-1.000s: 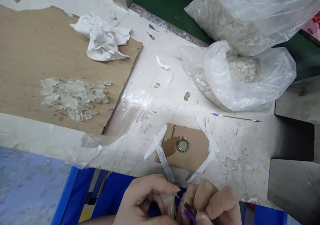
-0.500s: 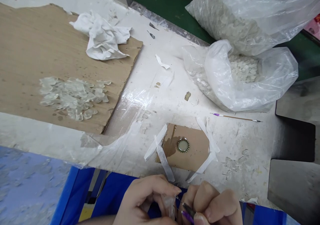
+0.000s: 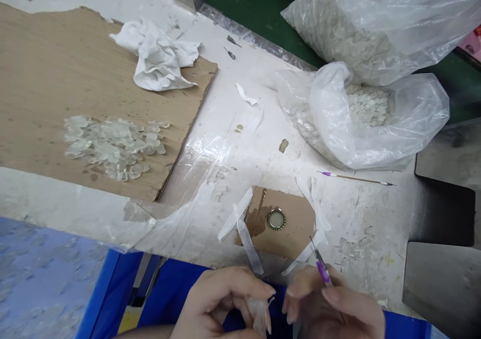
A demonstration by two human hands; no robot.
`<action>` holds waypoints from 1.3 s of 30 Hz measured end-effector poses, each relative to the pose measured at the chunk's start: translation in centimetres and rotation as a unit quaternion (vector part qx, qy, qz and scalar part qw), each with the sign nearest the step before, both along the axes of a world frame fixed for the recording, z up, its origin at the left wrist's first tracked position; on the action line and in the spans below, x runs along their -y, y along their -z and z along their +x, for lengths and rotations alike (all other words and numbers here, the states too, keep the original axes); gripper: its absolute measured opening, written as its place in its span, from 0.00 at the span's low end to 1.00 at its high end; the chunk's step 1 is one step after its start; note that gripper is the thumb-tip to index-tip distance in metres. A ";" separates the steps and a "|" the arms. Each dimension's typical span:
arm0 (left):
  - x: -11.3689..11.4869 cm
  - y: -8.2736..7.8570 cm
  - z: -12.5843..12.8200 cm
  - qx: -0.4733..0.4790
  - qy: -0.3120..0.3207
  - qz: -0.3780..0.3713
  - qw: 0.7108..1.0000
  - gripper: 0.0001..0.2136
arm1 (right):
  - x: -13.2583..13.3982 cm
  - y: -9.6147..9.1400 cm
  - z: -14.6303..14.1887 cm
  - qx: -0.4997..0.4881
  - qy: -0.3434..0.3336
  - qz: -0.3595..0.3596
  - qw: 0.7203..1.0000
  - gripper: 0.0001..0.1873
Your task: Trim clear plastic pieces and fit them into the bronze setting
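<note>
Left hand: the left hand [image 3: 225, 299] pinches a small, thin, clear plastic piece [image 3: 259, 311] between thumb and fingers, low over the blue bin [image 3: 169, 289] at the near table [image 3: 244, 143] edge.
Right hand: the right hand [image 3: 334, 309] grips a purple-handled pointed metal tool [image 3: 321, 269], tip raised towards the small taped brown cardboard patch [image 3: 296, 228] and clear of the piece.
Near the tip: a crimped metal bottle cap [image 3: 276, 219] sits on that patch.
Done, as I judge it: a modest heap of clear flat plastic pieces [image 3: 112, 146] lies on the large brown cardboard sheet [image 3: 45, 78].
Left, as I judge it: most of it, since the open clear plastic bag of whitish pieces [image 3: 361, 123] and the fuller bag behind it [image 3: 376, 23] look well filled.
Spare: a second thin purple-banded pick [image 3: 353, 177] lies on the table beside the open bag.
</note>
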State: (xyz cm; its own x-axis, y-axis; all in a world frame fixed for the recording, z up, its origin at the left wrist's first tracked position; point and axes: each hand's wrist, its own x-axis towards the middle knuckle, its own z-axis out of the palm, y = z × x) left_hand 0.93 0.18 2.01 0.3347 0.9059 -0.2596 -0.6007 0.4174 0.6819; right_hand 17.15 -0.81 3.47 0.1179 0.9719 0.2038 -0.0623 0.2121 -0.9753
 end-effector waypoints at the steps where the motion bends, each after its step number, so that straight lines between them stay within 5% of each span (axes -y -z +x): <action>1: -0.1 -0.1 0.0 0.023 0.010 -0.010 1.000 0.14 | -0.1 0.1 0.3 0.033 0.002 -0.005 0.999 0.18; 6: -0.9 -0.5 0.4 0.118 0.059 -0.069 0.989 0.13 | -1.8 0.0 1.1 0.158 -0.115 -0.040 0.980 0.08; 11: -1.3 -0.1 1.0 0.152 0.048 -0.073 0.985 0.13 | -2.6 0.2 0.7 0.048 -0.164 0.010 0.985 0.15; 15: -0.6 -0.1 0.3 0.088 0.067 -0.085 0.990 0.13 | -2.2 0.6 0.0 -0.018 -0.168 -0.027 0.985 0.14; 25: -0.3 0.0 0.0 -0.110 -0.001 0.078 0.991 0.15 | -1.5 -0.3 -0.6 -0.051 -0.110 -0.114 0.986 0.06; 39: -0.5 0.2 -0.6 -0.137 0.012 0.197 0.971 0.16 | 0.0 0.3 -0.4 -0.050 -0.139 -0.107 0.983 0.05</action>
State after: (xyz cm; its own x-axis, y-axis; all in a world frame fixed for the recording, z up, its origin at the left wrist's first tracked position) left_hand 0.33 0.66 1.85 0.3236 0.9459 0.0232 -0.3670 0.1028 0.9245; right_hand 16.78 -0.79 3.15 -0.1498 0.9887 -0.0078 -0.1861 -0.0360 -0.9819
